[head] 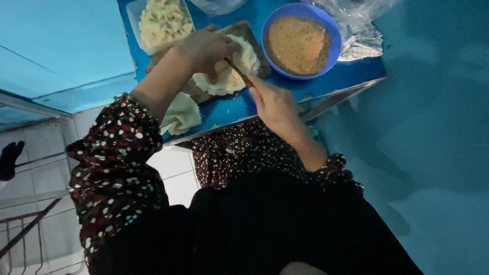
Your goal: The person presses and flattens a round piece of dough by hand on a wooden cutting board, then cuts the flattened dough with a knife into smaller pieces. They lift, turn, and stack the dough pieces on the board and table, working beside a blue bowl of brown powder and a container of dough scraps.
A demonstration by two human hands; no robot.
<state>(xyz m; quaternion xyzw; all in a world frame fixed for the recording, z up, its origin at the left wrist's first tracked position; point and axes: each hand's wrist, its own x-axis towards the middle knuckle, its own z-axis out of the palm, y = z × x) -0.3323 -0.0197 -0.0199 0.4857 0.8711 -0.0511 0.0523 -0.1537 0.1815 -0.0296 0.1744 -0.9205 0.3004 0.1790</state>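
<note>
My left hand (204,48) presses down on a pale, soft sheet of dough (232,71) that lies on a wooden board (254,38). My right hand (275,104) grips a thin brown stick-like tool (238,72) whose tip lies across the dough, just beside my left fingers. A folded pale piece of dough (181,114) rests at the near edge of the blue table (351,74).
A blue bowl (269,28) filled with brown crumbs stands right of the board. A white tray (133,12) with pale yellow mash sits at the back left. Clear plastic bags (356,30) lie at the back right. White floor tiles (175,173) show below the table edge.
</note>
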